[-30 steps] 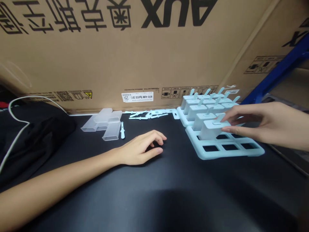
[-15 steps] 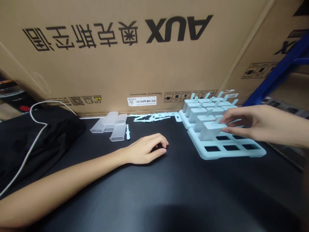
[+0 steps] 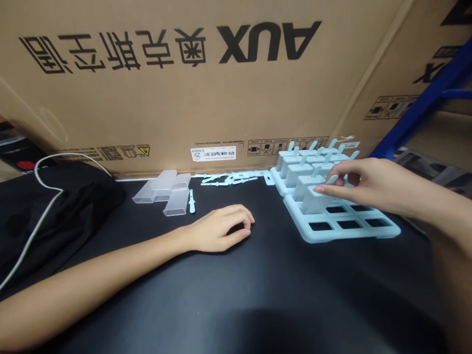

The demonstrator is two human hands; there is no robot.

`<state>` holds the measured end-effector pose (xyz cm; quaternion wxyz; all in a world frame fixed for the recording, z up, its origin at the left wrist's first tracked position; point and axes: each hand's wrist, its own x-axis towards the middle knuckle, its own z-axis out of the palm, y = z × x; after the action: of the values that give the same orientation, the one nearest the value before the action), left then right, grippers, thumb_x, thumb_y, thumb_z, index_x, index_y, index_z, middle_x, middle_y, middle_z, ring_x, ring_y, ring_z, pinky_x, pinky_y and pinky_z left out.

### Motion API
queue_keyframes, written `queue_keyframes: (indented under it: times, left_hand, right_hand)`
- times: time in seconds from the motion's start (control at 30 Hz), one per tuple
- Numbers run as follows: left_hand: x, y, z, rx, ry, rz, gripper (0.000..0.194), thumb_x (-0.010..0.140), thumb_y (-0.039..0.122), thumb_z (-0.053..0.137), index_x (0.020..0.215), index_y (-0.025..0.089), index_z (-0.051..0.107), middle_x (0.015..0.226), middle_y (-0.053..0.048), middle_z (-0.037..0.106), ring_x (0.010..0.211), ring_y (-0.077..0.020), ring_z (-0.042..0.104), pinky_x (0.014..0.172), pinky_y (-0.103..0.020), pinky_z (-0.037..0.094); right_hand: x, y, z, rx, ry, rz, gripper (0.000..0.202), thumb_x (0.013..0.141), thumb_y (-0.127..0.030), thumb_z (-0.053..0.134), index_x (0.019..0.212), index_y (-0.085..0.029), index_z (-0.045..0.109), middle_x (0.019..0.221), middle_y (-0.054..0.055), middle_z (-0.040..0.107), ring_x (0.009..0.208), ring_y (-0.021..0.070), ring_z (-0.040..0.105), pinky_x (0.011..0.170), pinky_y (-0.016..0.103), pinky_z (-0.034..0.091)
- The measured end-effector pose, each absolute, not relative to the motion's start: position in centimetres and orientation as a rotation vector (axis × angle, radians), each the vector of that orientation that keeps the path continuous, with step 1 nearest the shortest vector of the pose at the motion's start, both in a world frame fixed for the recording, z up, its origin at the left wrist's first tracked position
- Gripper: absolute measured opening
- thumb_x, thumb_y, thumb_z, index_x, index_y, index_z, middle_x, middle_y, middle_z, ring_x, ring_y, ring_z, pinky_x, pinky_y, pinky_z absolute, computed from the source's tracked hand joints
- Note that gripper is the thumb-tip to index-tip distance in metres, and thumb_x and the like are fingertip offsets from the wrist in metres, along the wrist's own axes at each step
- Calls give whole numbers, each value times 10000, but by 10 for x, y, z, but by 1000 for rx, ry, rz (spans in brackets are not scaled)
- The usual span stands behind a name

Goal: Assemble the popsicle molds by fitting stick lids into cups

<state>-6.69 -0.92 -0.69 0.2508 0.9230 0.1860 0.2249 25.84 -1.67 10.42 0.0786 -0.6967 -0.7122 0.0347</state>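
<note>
My right hand [image 3: 356, 179] is at the nearest filled slot of a light-blue popsicle mold tray [image 3: 313, 237]. Its thumb lies on the lid of a frosted popsicle mold [image 3: 312, 201], and the fingers curl behind the lid's stick handle, partly hidden. Several more molds with upright stick handles [image 3: 303, 160] stand in rows behind it. Square slots in the tray's near part show dark. My left hand [image 3: 221, 228] rests on the black table, loosely curled, with a gap between thumb and fingers and nothing in it.
Frosted mold cups [image 3: 175, 201] lie on their sides left of centre, beside a light-blue stick [image 3: 192, 201]. More sticks [image 3: 214, 183] lie along a large cardboard box [image 3: 165, 108]. Black cloth [image 3: 73, 206] and a white cable [image 3: 42, 216] are at left, a blue metal frame [image 3: 424, 113] at right.
My right thumb has moved left, from the side of the nearest mold's lid onto its top, with the hand shifting slightly left. My left hand stays on the table; the view shifts a little.
</note>
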Motion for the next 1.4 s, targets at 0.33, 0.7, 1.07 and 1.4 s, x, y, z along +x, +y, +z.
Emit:
queue_keyframes:
  times: [0.33, 0.7, 1.07, 1.4]
  left_hand:
    - [-124, 9, 86, 2929, 1545, -244, 336, 986, 438, 444, 914, 197, 666, 926, -89, 681, 836, -267, 674, 759, -382, 516]
    - [-124, 3, 83, 2726, 1467, -619, 331, 953, 468, 506, 1044, 197, 673, 900, -110, 693, 764, -268, 654, 651, -331, 448]
    - [-117, -11, 82, 2587, 883, -408, 522, 843, 600, 664, 1204, 224, 643, 1088, -67, 643, 832, -213, 658, 683, -271, 469]
    - [-101, -21, 66, 2670, 613, -162, 527, 808, 614, 709, 1179, 244, 655, 1104, -54, 575, 1001, -220, 580, 859, -286, 462]
  right_hand:
    - [255, -25, 106, -1695, -2207, -358, 414, 855, -626, 586, 758, -223, 595, 696, 19, 626, 639, 163, 544, 613, 291, 338]
    - [155, -23, 42, -1657, -2569, -486, 263, 990, -303, 394, 1006, -147, 606, 1029, 142, 668, 994, 269, 606, 719, 331, 447]
    - [138, -5, 9, -1895, -2523, -373, 351, 1007, -322, 360, 1147, -93, 586, 1088, 195, 661, 1062, 322, 608, 817, 404, 514]
    - [135, 1, 9, -1883, -2488, -398, 302, 1000, -323, 403, 1130, -108, 571, 1094, 180, 640, 1059, 302, 599, 806, 374, 500]
